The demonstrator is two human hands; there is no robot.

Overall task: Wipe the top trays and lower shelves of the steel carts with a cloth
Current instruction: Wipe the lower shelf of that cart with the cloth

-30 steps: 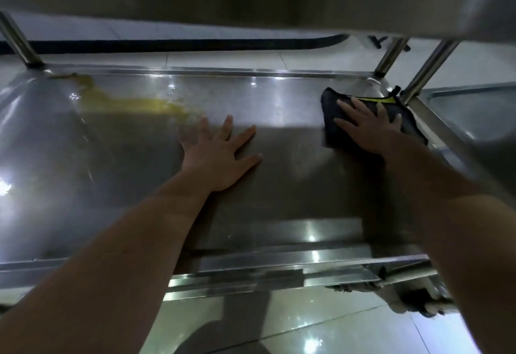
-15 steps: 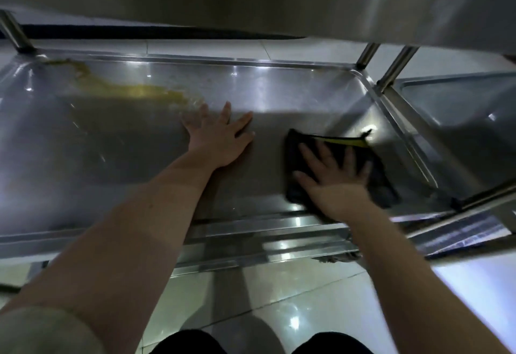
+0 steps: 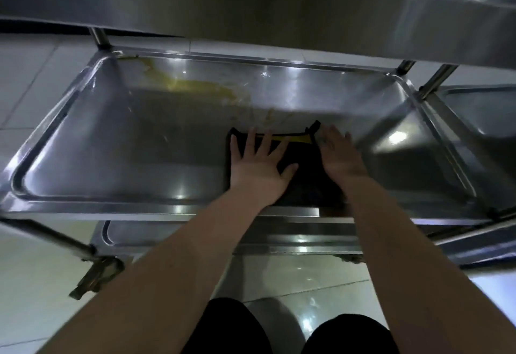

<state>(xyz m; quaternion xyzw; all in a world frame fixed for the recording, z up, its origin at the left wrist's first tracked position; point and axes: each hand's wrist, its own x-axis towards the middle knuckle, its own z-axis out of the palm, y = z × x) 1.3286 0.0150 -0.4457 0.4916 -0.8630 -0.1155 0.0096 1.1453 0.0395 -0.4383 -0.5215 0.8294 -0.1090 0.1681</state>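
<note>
Cloth (image 3: 307, 186) mostly hidden beneath left hand (image 3: 257, 169) and blurred right hand (image 3: 339, 158)

Glossy pale floor tiles (image 3: 307, 278) lie below, with dark-clad knees (image 3: 231, 328) at the bottom edge.

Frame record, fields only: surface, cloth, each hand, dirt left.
surface: lower shelf of a steel cart, beneath the top tray
cloth: dark cloth, yellow strip at its far edge, flat on the shelf right of centre
left hand: flat on the cloth, fingers spread
right hand: on the cloth's right edge, fingers straight, blurred
dirt: yellow smear at far left, beyond the cloth, not yet wiped
</note>
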